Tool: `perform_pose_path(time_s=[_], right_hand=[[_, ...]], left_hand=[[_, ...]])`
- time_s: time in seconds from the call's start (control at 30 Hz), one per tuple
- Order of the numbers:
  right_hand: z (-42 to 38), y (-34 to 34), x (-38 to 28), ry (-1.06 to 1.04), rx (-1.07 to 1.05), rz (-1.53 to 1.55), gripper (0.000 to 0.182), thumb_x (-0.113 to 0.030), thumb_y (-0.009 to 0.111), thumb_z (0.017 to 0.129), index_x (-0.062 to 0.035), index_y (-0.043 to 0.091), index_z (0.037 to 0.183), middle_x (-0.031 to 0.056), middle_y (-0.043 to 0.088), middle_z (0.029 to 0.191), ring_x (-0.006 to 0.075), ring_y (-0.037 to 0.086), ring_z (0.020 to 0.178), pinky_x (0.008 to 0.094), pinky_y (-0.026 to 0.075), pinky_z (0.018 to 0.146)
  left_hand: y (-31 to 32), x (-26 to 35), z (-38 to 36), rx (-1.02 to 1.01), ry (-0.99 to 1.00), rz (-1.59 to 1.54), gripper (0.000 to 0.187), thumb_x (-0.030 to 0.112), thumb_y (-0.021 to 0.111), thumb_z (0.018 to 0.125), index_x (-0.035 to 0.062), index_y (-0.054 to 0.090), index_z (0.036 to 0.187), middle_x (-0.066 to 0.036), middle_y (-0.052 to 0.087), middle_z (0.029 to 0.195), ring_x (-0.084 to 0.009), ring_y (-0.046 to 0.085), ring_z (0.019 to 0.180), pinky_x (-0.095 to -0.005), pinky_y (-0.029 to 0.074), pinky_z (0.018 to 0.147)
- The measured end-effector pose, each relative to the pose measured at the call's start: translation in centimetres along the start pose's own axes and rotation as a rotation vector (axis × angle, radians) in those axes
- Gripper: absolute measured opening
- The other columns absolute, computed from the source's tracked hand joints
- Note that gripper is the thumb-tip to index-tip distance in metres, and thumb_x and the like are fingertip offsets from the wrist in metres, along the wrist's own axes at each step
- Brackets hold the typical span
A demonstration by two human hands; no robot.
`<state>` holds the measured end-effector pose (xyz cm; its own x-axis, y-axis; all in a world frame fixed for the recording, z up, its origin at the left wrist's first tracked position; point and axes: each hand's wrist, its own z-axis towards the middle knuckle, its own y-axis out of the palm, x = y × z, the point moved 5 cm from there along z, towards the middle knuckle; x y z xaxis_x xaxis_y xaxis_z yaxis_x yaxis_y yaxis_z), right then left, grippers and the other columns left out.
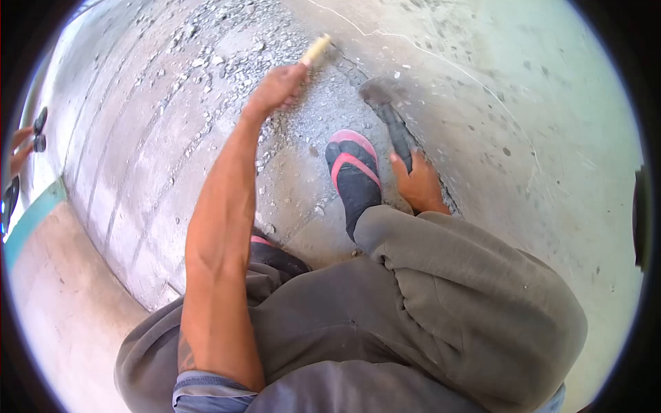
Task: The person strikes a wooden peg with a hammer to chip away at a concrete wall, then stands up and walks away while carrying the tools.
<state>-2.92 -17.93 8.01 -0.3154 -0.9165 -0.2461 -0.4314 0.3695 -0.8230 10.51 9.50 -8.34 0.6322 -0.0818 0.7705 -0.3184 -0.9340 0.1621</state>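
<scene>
My left hand (279, 88) is closed around a short pale yellow handle (317, 51), whose far end points up and right over the rubble. On the right, beyond my bent knee, my right hand (421, 184) grips the lower end of a dark bar (398, 134). The bar lies along a narrow broken groove (353, 72) in the concrete floor. A blurred dark shape (381, 90) is at the bar's upper end; whether it joins the bar or the pale handle is unclear. Between my hands is my foot in a dark sock and pink sandal (354, 165).
Grey rubble (234, 58) is scattered over the floor at upper left. A thin pale line (447, 60) curves across the floor at upper right. Another person's hand (21, 148) shows at the left edge, near dark objects (40, 131). A teal-edged strip (34, 220) lies below.
</scene>
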Motion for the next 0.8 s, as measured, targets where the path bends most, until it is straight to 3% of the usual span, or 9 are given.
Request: perform_pose_path(time_s=[0.03,0.1,0.3,0.4,0.43,0.47,0.57,0.7,0.8], right_hand=[[-0.7,-0.2,-0.4,-0.023,-0.064,0.008,0.047,-0.042,0.059,0.091,0.0011,0.058,0.109,0.0314,0.064,0.089,0.0490,0.063,0.086,0.0524,0.048,0.075],[-1.2,0.2,-1.0,-0.165,-0.138,0.013,0.047,-0.042,0.061,0.089,-0.0007,0.058,0.110,0.0294,0.065,0.087,0.0479,0.063,0.082,0.0517,0.050,0.072],[-0.8,4.1,-4.0,-0.525,-0.456,-0.117,0.044,-0.040,0.065,0.087,-0.0015,0.059,0.107,0.0228,0.067,0.089,0.0419,0.065,0.082,0.0491,0.051,0.070],[0.2,4.5,-4.4,-0.519,-0.549,-0.184,0.045,-0.039,0.064,0.088,0.0004,0.058,0.106,0.0229,0.067,0.088,0.0427,0.064,0.080,0.0504,0.051,0.070],[0.2,4.5,-4.4,-0.521,-0.531,-0.164,0.045,-0.039,0.064,0.088,0.0011,0.058,0.106,0.0231,0.067,0.087,0.0432,0.064,0.080,0.0507,0.051,0.069],[0.1,4.4,-4.3,-0.520,-0.512,-0.143,0.046,-0.039,0.064,0.088,0.0017,0.057,0.106,0.0233,0.066,0.087,0.0436,0.064,0.079,0.0510,0.050,0.069],[0.4,5.1,-3.4,-0.509,-0.448,-0.075,0.046,-0.040,0.062,0.089,0.0026,0.056,0.106,0.0247,0.066,0.082,0.0445,0.064,0.076,0.0516,0.050,0.068],[1.0,5.3,-3.7,-0.429,-0.455,-0.044,0.045,-0.039,0.062,0.088,0.0032,0.056,0.103,0.0267,0.065,0.079,0.0452,0.064,0.075,0.0515,0.050,0.068],[1.0,5.2,-3.8,-0.453,-0.436,-0.060,0.045,-0.038,0.063,0.088,0.0035,0.056,0.102,0.0275,0.065,0.078,0.0453,0.064,0.075,0.0516,0.051,0.068]], left_hand=[[-0.5,1.8,-0.8,0.032,0.027,0.027,0.050,0.054,0.051,0.095,0.0054,0.064,0.086,0.004,0.048,0.057,-0.0036,0.039,0.045,-0.0247,0.028,0.036],[-1.6,3.7,-0.7,-0.017,0.003,0.329,0.054,0.056,0.053,0.094,0.0047,0.067,0.088,0.004,0.047,0.055,-0.0044,0.042,0.045,-0.0244,0.030,0.037],[3.2,6.1,2.4,-0.283,0.342,0.974,0.056,0.060,0.059,0.087,0.0071,0.073,0.096,-0.006,0.060,0.060,-0.0183,0.059,0.059,-0.0363,0.048,0.054],[0.6,6.9,4.1,-0.081,0.292,1.067,0.053,0.058,0.059,0.087,0.0070,0.072,0.096,-0.011,0.067,0.073,-0.0253,0.065,0.070,-0.0394,0.051,0.071],[-3.1,7.4,5.7,0.176,0.546,1.214,0.055,0.060,0.060,0.086,0.0068,0.071,0.093,-0.011,0.069,0.077,-0.0245,0.066,0.070,-0.0394,0.051,0.071],[-6.2,11.1,4.2,0.147,0.169,1.182,0.055,0.060,0.061,0.085,0.0062,0.070,0.091,-0.010,0.069,0.075,-0.0234,0.066,0.068,-0.0386,0.050,0.067],[-15.6,13.9,3.5,0.240,0.291,1.386,0.053,0.058,0.063,0.084,0.0061,0.072,0.090,-0.006,0.062,0.061,-0.0182,0.058,0.056,-0.0367,0.043,0.054],[-5.6,11.4,3.2,-0.056,0.294,1.067,0.056,0.060,0.060,0.084,0.0074,0.073,0.095,-0.005,0.065,0.070,-0.0162,0.059,0.063,-0.0338,0.046,0.055],[0.7,7.6,4.6,-0.235,0.306,1.034,0.065,0.068,0.061,0.079,0.0077,0.071,0.100,-0.013,0.068,0.083,-0.0213,0.066,0.079,-0.0384,0.054,0.074]])
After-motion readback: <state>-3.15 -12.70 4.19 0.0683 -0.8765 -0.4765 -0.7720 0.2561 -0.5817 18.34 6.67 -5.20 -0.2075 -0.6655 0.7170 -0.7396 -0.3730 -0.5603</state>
